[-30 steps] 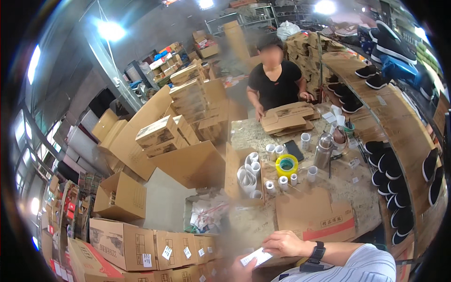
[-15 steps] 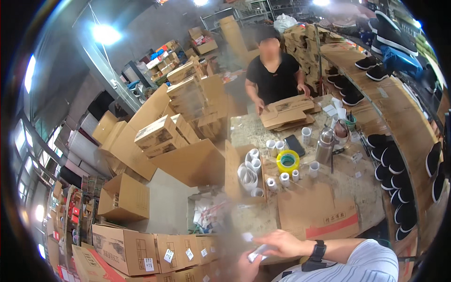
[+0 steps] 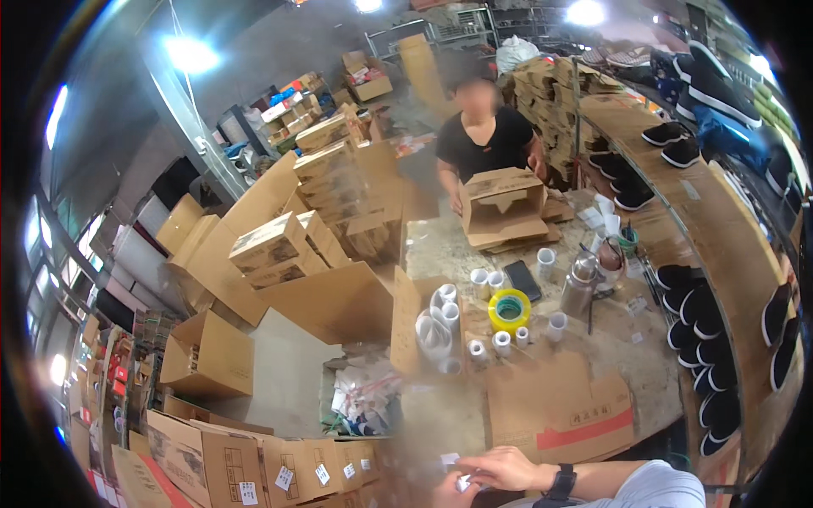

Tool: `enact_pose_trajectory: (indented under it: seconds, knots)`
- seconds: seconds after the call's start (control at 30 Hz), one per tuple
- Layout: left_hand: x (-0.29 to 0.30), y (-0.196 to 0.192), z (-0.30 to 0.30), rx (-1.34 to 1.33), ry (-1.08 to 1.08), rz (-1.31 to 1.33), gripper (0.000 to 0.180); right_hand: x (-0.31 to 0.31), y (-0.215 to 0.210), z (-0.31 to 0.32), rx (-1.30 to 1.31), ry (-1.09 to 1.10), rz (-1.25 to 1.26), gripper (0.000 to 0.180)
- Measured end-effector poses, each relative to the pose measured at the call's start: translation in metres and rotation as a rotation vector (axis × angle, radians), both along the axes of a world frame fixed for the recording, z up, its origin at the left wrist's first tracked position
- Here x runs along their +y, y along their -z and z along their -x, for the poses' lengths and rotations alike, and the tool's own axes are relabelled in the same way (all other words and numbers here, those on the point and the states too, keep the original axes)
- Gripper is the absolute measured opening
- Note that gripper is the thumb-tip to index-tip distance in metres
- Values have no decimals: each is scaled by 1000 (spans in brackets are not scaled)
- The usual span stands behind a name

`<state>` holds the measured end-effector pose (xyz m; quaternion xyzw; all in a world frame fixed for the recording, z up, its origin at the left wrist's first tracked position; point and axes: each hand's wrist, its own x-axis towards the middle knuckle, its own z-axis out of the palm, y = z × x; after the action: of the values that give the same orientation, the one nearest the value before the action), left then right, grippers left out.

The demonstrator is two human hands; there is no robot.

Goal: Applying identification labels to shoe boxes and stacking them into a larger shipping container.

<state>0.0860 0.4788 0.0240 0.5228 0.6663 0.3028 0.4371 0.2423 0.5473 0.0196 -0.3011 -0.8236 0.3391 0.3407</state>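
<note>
**Two hands meeting over a small white slip**

The white slip (image 3: pixel 463 483) lies between the left hand (image 3: pixel 449 493), blurred but apparently pinching it, and the right hand (image 3: pixel 501 468), partly curled, fingertips over it; whether the right also grips cannot be told. One hand steadying while the other works the surface would suit thin paper. A second pale piece (image 3: pixel 449 458) shows just beyond the fingertips. Beyond the right hand lies flat cardboard (image 3: pixel 525 411); farther out, white rolls (image 3: pixel 502 345) stand on end, presumably so they stay put. Left of both hands, cartons (image 3: pixel 240 461) show their labels (image 3: pixel 284 478) outward, probably for easy reading.
</note>
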Motion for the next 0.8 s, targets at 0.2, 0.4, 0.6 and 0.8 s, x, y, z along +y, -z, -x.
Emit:
enact_pose_trajectory:
  seconds: [0.2,0.4,0.6,0.8]
  knots:
    - [4,9,0,-33,-46,-81,23,6,4,0,14,-26,-12,47]
    - [12,19,3,-65,-43,17,23,15,-7,-3,26,9,72,51]
    - [14,18,-2,-30,-34,4,20,12,14,-5,-122,-40,116,52]
    - [17,19,0,-53,-42,-21,17,18,-1,-3,-42,2,176,50]
